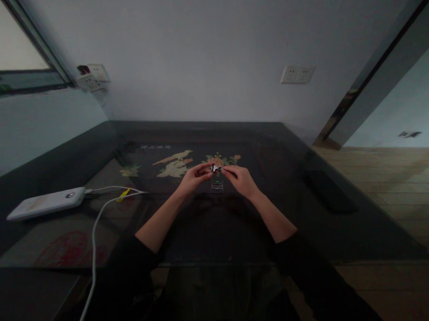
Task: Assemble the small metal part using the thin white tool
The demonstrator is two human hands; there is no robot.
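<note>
Between the fingertips of both hands is a small black-and-silver piece (216,168), too small for me to tell its kind. My left hand (195,175) pinches it from the left, its fingers closed. From the right, my right hand (238,176) grips its other side between thumb and forefinger. Just below the hands lies a small dark rectangular object with light markings (217,185) on the dark glossy table (221,232). Flower and bird pictures decorate the tabletop beyond the hands.
A white power bank (47,203) lies on the left with a white cable (94,248) running off the near edge. A black flat object (329,193) rests at the right. Wall sockets (298,74) sit on the wall behind the table.
</note>
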